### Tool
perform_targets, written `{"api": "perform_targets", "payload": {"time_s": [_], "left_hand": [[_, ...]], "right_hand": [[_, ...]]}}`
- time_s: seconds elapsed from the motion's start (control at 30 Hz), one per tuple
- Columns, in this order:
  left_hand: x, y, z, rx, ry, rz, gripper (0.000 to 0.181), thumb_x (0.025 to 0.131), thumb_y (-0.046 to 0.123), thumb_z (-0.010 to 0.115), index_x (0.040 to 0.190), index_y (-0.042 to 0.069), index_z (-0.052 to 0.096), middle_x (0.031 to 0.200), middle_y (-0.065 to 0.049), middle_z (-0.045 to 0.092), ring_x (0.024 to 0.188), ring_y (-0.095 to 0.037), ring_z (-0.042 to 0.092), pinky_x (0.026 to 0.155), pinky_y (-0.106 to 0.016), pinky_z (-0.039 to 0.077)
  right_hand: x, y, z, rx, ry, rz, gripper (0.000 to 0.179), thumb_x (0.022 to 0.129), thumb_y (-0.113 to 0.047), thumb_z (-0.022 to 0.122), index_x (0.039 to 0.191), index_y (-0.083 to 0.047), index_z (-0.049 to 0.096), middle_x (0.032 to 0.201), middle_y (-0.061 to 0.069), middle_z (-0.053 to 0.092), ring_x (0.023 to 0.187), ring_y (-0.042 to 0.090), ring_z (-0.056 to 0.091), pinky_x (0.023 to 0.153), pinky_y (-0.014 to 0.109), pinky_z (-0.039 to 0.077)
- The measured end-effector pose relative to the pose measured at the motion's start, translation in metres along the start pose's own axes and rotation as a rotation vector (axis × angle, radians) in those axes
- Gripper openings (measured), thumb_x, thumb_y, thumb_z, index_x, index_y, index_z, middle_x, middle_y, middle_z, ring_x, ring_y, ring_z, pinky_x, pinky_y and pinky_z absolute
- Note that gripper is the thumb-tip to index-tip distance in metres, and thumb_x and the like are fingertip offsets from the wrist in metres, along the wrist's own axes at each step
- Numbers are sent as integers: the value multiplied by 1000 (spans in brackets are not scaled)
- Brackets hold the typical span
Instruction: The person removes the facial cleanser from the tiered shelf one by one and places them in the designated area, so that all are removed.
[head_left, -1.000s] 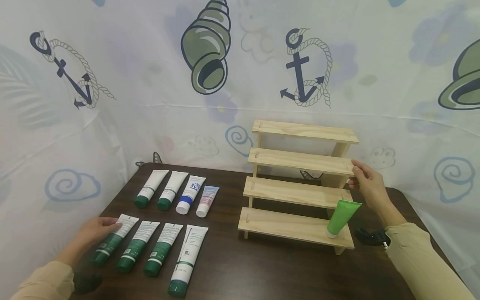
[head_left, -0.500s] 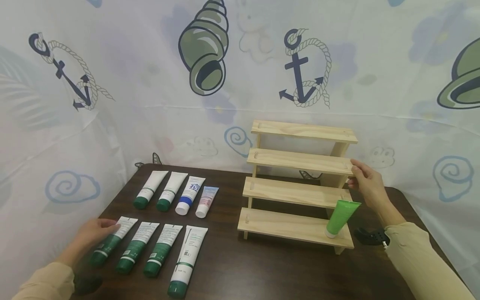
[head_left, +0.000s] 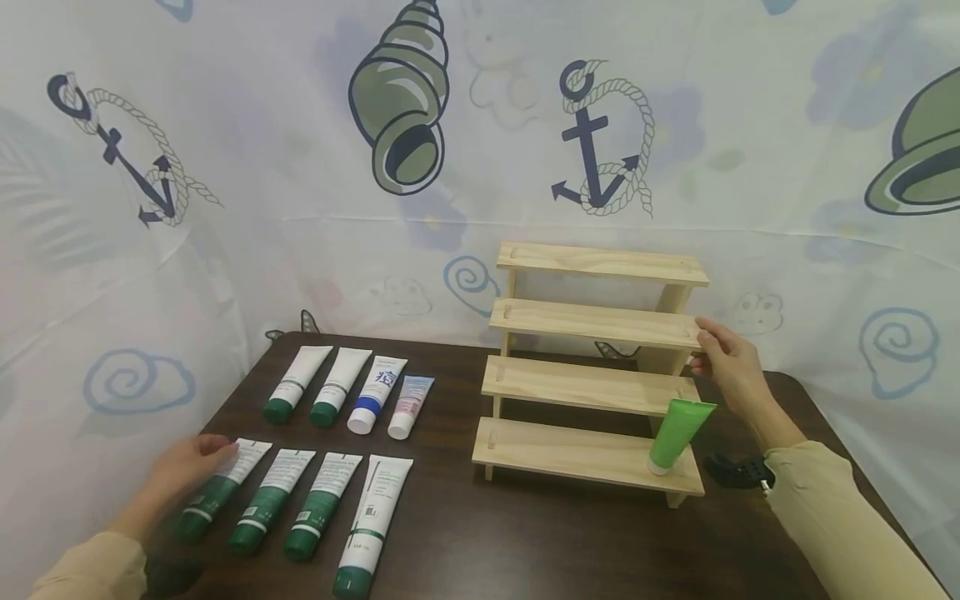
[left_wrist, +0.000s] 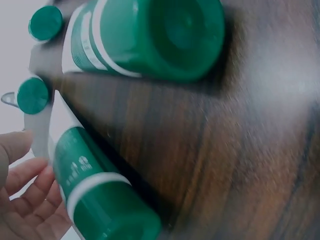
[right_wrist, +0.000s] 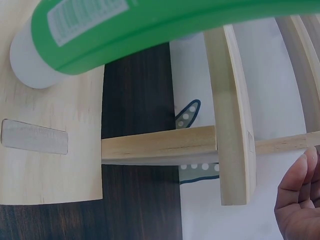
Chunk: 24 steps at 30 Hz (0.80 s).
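Observation:
In the head view, my left hand (head_left: 187, 471) rests by the crimped end of the leftmost green-and-white squeeze tube (head_left: 206, 502) in the front row. In the left wrist view, loosely bent fingers (left_wrist: 37, 195) lie along that tube's side, with the thumb apart from it. My right hand (head_left: 731, 367) grips the right end of the second-highest shelf (head_left: 596, 322) of a four-tier wooden display rack (head_left: 577, 450). A bright green tube (head_left: 681, 433) stands cap-down, slightly tilted, on the bottom shelf's right end. The right wrist view cuts off part of the right hand.
More tubes lie on the dark table (head_left: 450, 533): a white tube (head_left: 375, 521) ends the front row, and behind lie a blue-capped tube (head_left: 378, 392) and a small pink-and-blue tube (head_left: 411, 407). A patterned curtain (head_left: 300, 150) hangs around the back and sides.
The whole head view shifts slightly left. Both hands keep their places on the tube and the rack, and nothing else moves.

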<state>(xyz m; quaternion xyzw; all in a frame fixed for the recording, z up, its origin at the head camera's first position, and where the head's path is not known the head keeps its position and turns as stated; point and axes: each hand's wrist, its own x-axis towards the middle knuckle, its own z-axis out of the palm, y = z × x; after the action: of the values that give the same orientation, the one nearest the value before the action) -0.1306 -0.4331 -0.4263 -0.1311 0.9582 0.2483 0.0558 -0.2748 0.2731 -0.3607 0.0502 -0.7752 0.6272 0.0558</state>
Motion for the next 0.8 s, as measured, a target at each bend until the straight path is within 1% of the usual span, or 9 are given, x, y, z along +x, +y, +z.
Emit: {"api": "perform_targets", "payload": {"time_s": [0.13, 0.3, 0.4, 0.47, 0.5, 0.53, 0.7, 0.73, 0.8], "left_hand": [[3, 13, 2, 13, 57, 31, 61, 97, 39, 45, 122, -17, 47, 123, -39, 48, 110, -54, 45, 85, -58, 43], [4, 43, 8, -18, 120, 59, 61, 97, 42, 46, 126, -11, 47, 125, -37, 49, 112, -52, 46, 84, -58, 44], [5, 63, 12, -82, 149, 82, 61, 96, 44, 48, 128, -9, 48, 126, -35, 50, 113, -50, 48, 85, -57, 46], [6, 77, 15, -143, 146, 98, 62, 95, 46, 49, 129, -6, 48, 127, -33, 50, 112, -47, 51, 85, -54, 48], [10, 80, 19, -181, 160, 107, 61, 94, 47, 51, 129, -3, 50, 127, -29, 53, 109, -42, 55, 81, -50, 51], [12, 87, 22, -204, 176, 110, 61, 92, 49, 52, 129, 0, 52, 126, -27, 54, 107, -39, 57, 79, -50, 52], [7, 132, 29, -249, 176, 207, 57, 92, 48, 53, 130, 5, 53, 126, -22, 56, 110, -37, 57, 83, -51, 51], [2, 145, 28, -248, 158, 223, 58, 93, 47, 52, 131, 3, 52, 128, -23, 55, 115, -41, 53, 88, -54, 48], [-3, 164, 28, -275, 131, 259, 54, 95, 43, 52, 131, 3, 51, 129, -23, 55, 115, -40, 53, 91, -52, 47]], "right_hand": [[0, -1, 0, -45, 6, 2, 56, 101, -26, 38, 145, 6, 23, 81, -15, 56, 69, -1, 56, 63, 13, 51], [0, -2, 0, -79, 14, 6, 55, 102, -25, 37, 146, 5, 23, 81, -16, 55, 69, -1, 55, 63, 13, 51], [0, -2, 1, -69, 14, 7, 54, 102, -24, 37, 145, 5, 23, 80, -15, 55, 68, -1, 55, 62, 13, 51], [1, -2, 1, -59, 14, 9, 54, 102, -23, 37, 145, 5, 23, 80, -15, 55, 67, -1, 55, 62, 13, 51], [1, -2, 1, -64, 13, 8, 54, 102, -23, 37, 145, 5, 23, 80, -15, 55, 67, -1, 55, 62, 13, 51], [1, -2, 1, -65, 13, 7, 54, 102, -23, 37, 146, 5, 23, 80, -15, 55, 67, -1, 55, 62, 13, 51], [0, -2, 1, -54, 11, 2, 54, 102, -23, 38, 145, 6, 23, 79, -14, 56, 67, -1, 55, 62, 13, 51], [0, -3, 1, -50, 11, 1, 54, 102, -23, 38, 145, 6, 23, 79, -13, 56, 67, -1, 55, 61, 13, 51], [0, -2, 1, -41, 12, 1, 55, 102, -23, 38, 145, 7, 23, 79, -13, 56, 66, -1, 56, 61, 13, 51]]}}
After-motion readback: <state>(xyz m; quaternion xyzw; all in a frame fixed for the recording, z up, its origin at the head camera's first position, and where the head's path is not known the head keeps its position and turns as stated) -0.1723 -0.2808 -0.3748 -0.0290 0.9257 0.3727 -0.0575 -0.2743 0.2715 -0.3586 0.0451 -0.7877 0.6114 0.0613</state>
